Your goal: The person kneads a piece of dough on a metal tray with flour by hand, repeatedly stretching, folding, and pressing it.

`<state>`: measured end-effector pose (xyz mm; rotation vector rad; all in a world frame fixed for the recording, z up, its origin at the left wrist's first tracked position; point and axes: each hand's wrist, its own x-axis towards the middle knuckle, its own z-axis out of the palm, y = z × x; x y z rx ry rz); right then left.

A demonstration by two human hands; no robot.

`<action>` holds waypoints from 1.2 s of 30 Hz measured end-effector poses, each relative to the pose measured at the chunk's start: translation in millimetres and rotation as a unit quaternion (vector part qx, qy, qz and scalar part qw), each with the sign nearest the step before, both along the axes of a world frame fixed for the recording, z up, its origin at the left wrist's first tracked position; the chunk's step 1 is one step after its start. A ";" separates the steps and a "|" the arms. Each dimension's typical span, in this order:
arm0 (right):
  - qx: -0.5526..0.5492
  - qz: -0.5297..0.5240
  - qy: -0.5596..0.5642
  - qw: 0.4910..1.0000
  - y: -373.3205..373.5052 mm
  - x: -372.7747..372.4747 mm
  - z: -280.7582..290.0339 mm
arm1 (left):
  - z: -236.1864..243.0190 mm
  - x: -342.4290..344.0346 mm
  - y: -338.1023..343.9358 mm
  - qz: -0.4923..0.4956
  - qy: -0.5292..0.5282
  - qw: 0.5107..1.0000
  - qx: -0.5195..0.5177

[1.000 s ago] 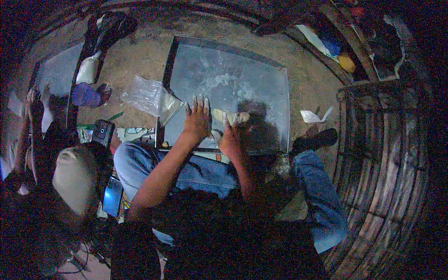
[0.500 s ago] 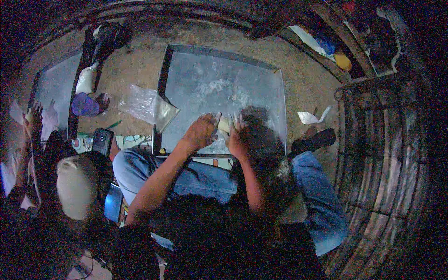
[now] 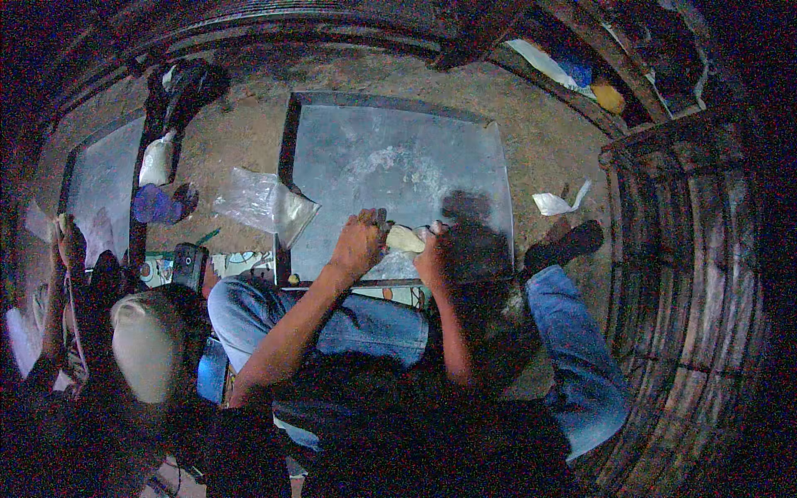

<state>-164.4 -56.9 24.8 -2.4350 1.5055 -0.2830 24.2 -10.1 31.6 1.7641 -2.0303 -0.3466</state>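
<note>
A pale lump of dough [image 3: 405, 239] stretches between my two hands above the near part of a shallow grey metal tray [image 3: 332, 158]. My left hand [image 3: 359, 241] is closed on the dough's left end, with its fingers bent. Its other end is gripped by my right hand [image 3: 432, 259], fingers curled round it and partly hidden. White flour [image 3: 386, 162] is smeared over the tray's floor. A clear plastic bag [image 3: 292, 214] holding pale powder lies across the tray's left rim, beside my left hand.
On the left a co-worker's hands [image 3: 70, 241] are by a second tray [image 3: 100, 178]. Between the trays lie a white bag [image 3: 156, 159] and a purple thing [image 3: 156, 204]. A white scrap [image 3: 560, 202] and bamboo slats [image 3: 664, 290] are on the right.
My hands have moved slightly apart, and the dough between them shows longer. The co-worker's hands have come closer together. The whole view has shifted a little.
</note>
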 end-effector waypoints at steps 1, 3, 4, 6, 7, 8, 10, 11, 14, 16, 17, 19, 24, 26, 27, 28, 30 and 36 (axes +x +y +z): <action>-0.018 0.016 -0.037 0.999 -3.7 -2.0 -13.9 | -0.1 4.0 3.8 0.002 -0.011 1.000 -0.029; -0.055 0.045 -0.104 0.992 -12.0 -3.9 -27.2 | 4.5 11.0 4.0 -0.015 0.010 1.000 -0.011; -0.011 0.045 -0.073 0.996 -10.7 -3.7 -11.7 | 7.1 13.6 4.2 -0.024 0.022 0.999 -0.002; 0.091 0.020 -0.136 0.986 -30.4 -29.0 -33.4 | 24.4 10.2 2.3 -0.022 0.038 0.997 0.071; 0.145 0.010 -0.168 0.975 -34.9 -27.4 -30.9 | 28.3 11.1 3.3 -0.018 0.044 0.993 0.110; 0.163 0.022 -0.157 0.974 -35.5 -28.1 -27.9 | 28.1 13.5 3.5 -0.024 0.060 0.995 0.071; 0.195 0.051 -0.183 0.962 -28.5 6.9 -8.7 | 26.0 37.7 17.2 -0.012 0.075 0.997 0.003; 0.190 0.036 -0.204 0.960 -28.9 0.9 -3.9 | 33.8 33.8 13.1 -0.003 0.107 0.994 0.009; 0.137 -0.019 -0.254 0.957 -18.3 -10.8 6.0 | 45.1 29.4 3.6 -0.005 0.229 0.972 -0.061; 0.132 0.042 -0.168 0.976 -33.9 -7.0 2.6 | 53.5 37.3 3.1 0.028 0.210 0.977 -0.019; 0.128 0.073 -0.125 0.981 -38.6 -6.2 1.2 | 60.8 40.1 3.3 0.043 0.200 0.979 0.001; 0.056 0.100 -0.076 0.990 -25.5 -12.2 -1.4 | 49.3 35.7 3.4 -0.026 0.159 0.987 0.013; 0.149 0.131 -0.118 0.973 -28.2 1.4 1.3 | -0.1 14.7 4.6 -0.106 0.111 0.986 0.068; 0.139 0.176 -0.099 0.970 -35.6 -6.4 6.2 | 4.7 8.0 1.7 -0.115 0.127 0.975 0.140; 0.215 0.158 -0.074 0.961 -34.9 -1.0 27.3 | 4.6 7.7 2.9 -0.125 0.139 0.975 0.120; 0.290 0.138 -0.048 0.946 -34.1 3.1 50.5 | 4.3 9.0 4.8 -0.133 0.151 0.974 0.101; 0.355 0.132 -0.056 0.924 -34.4 9.8 70.2 | 19.7 14.6 7.1 -0.129 0.140 0.977 0.099; 0.205 0.102 -0.212 0.950 -52.8 -5.3 29.5 | 63.5 30.1 2.8 -0.019 0.163 0.986 0.007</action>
